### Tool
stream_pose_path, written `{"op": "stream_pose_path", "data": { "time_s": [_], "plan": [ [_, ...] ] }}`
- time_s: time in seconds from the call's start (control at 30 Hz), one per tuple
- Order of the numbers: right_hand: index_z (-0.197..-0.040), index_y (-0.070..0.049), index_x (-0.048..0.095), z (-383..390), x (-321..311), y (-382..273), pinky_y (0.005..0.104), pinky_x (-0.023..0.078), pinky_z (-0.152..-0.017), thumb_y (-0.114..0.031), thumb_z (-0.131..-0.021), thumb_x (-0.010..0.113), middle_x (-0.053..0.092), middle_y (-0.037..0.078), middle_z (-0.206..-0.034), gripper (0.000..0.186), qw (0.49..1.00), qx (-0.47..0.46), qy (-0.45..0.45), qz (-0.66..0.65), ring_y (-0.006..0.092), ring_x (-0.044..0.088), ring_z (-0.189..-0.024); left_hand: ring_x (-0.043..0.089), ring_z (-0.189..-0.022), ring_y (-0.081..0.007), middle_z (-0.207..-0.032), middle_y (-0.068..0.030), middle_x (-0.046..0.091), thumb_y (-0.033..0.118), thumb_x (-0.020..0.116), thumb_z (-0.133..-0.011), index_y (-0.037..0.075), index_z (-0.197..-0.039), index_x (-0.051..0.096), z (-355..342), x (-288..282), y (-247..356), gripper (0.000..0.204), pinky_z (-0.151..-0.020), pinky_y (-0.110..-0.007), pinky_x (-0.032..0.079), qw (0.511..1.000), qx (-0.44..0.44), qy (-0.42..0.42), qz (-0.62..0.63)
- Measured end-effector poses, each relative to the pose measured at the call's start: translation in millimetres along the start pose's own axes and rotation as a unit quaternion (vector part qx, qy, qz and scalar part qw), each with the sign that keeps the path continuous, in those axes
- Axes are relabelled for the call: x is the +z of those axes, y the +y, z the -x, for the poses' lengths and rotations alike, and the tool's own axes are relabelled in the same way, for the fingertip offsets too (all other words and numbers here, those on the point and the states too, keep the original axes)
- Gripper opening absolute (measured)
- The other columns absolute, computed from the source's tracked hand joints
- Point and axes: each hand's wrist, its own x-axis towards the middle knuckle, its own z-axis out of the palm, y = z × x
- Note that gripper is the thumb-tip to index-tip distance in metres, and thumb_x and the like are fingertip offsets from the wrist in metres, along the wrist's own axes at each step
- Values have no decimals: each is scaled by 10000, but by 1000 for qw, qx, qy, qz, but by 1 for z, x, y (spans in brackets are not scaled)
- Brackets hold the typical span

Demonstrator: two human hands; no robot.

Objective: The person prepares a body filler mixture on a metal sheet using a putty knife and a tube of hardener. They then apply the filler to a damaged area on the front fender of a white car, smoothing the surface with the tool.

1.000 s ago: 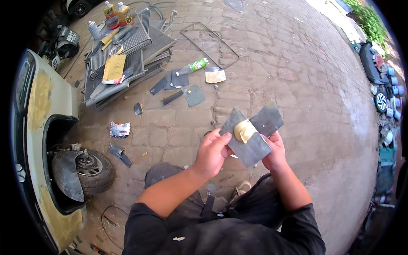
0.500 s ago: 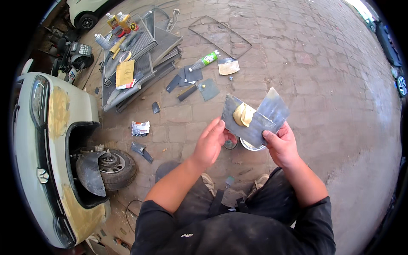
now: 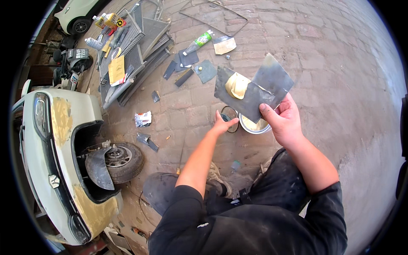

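In my right hand (image 3: 284,121) I grip two dark grey scraper sheets (image 3: 272,76), overlapped at angles, with a pale yellow dollop of putty (image 3: 237,85) on the left one. My left hand (image 3: 223,123) is empty, its fingers apart, at a dark round lid or container (image 3: 230,111); whether it touches this is unclear. Just right of it, below the sheets, sits an open tin (image 3: 258,127) with pale contents, partly hidden by the sheets and my right thumb.
At left stand a pale car body (image 3: 63,161) with yellowish patches and a loose wheel (image 3: 131,161). Stacked radiators (image 3: 151,29) bear bottles and tools. Sanding papers (image 3: 206,72), a plastic bottle (image 3: 196,42) and a wire frame (image 3: 240,29) lie on the paving.
My left hand has let go of the sheets and reached down toward the lid. My right hand has lifted the sheets up and away, now holding them alone.
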Motion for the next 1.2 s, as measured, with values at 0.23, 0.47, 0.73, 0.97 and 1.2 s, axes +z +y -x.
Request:
{"op": "stream_pose_path", "data": {
  "time_s": [0.23,0.47,0.73,0.97,1.2],
  "plan": [
    [-1375,-2,454,4,-17,9,307,510,-970,38,-937,614,611,82,-1288,468,999,32,-38,-1,140,601,-1151,62,-1542,-313,-1658,-194,31,638,778,-741,39,-1591,-19,-41,60,-13,1310,-1228,-448,202,952,-184,102,223],
    [-1361,-1,471,8,-30,-2,304,514,-961,49,-934,610,619,84,-1275,452,998,28,-40,-30,136,614,-1122,90,-1536,-328,-1655,-198,30,575,785,-751,84,-1602,-7,-29,63,12,1262,-1229,-456,207,923,-223,168,265],
    [-1319,8,484,-6,-43,-9,310,517,-937,58,-928,586,635,94,-1245,406,999,17,8,-28,141,625,-1095,21,-1532,-397,-1662,-196,38,633,802,-677,140,-1613,64,-31,37,-14,1290,-1221,-509,129,954,7,192,230],
    [-1299,13,486,-21,-42,-9,319,515,-949,44,-929,589,642,96,-1232,385,998,4,16,-56,148,628,-1100,135,-1441,-484,-1613,-261,136,635,820,-622,85,-1579,176,7,28,39,1279,-1183,-577,148,948,206,241,-26],
    [-1290,9,486,-29,-47,-8,314,533,-907,35,-930,589,647,90,-1216,376,996,13,29,-79,138,634,-1070,149,-1418,-477,-1552,-268,177,529,865,-572,72,-1530,268,76,67,103,1218,-1114,-644,192,898,327,110,-271]
  ]
}}
